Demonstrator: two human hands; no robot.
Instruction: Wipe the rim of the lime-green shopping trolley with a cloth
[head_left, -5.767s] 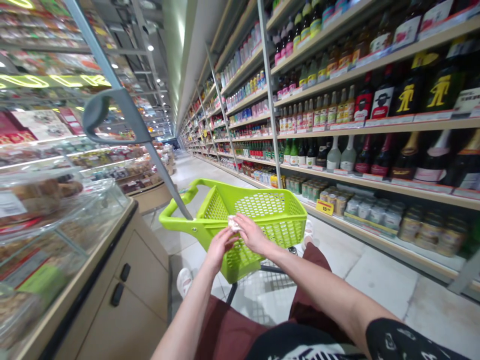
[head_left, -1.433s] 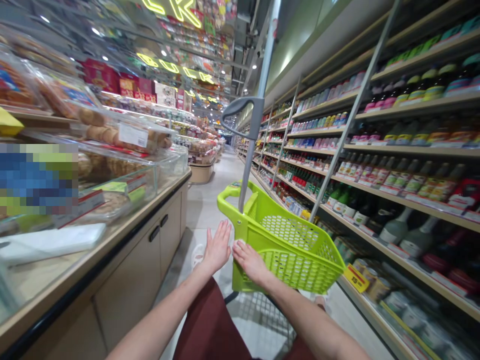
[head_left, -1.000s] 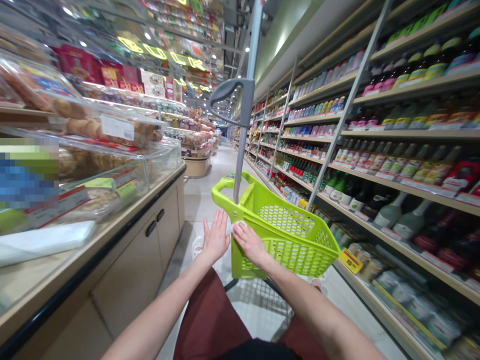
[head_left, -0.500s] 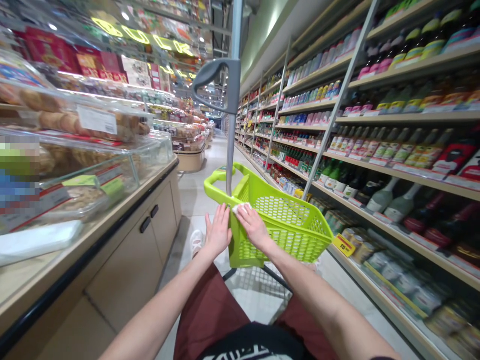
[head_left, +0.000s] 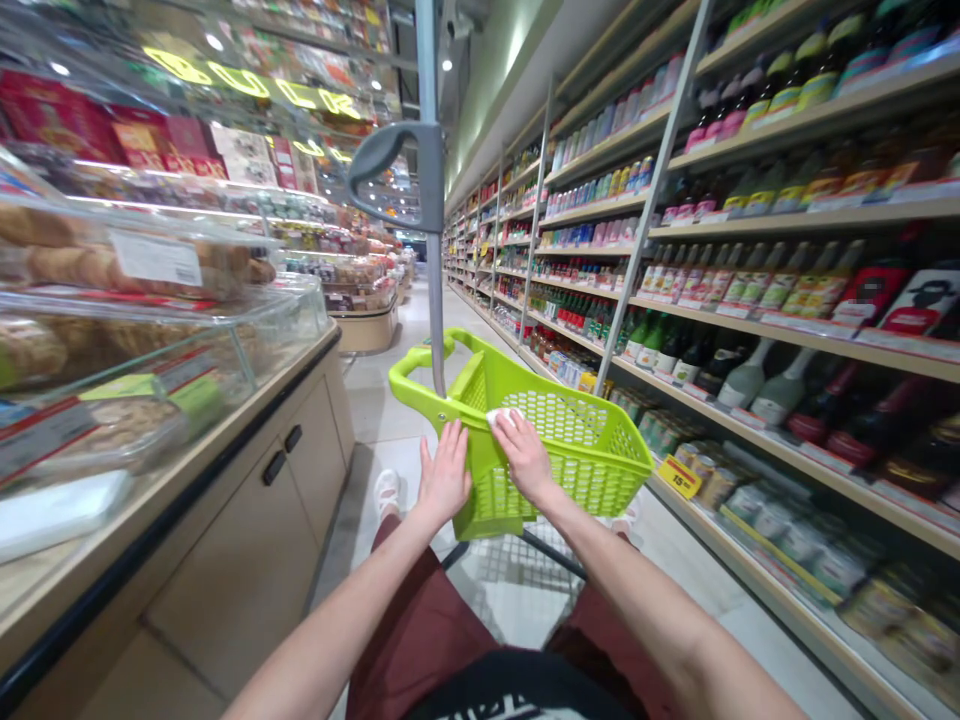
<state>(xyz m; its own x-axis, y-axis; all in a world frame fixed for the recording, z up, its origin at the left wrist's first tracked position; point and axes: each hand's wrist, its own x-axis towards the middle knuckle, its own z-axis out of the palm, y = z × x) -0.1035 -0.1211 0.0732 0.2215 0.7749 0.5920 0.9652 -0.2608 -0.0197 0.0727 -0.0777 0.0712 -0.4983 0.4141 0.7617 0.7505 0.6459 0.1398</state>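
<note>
Head view: a green cart basket [head_left: 585,446] stands ahead, between the knees. The right hand's [head_left: 526,460] grip holds a white wipe [head_left: 501,415] under its fingers at the near rim. The left hand [head_left: 447,478], open and empty, is beside it; bottle shelves [head_left: 795,335] line the right.

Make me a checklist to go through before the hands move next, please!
1. White wad under the fingers of the right hand: ok, at the basket's edge.
2. Left hand touching the green basket: cannot tell, but its fingertips are right by the side.
3. Nothing in the basket: ok, where we can see inside.
4. Grey pole upright: ok.
5. Basket clean: cannot tell, dirt could be too small to see.
</note>
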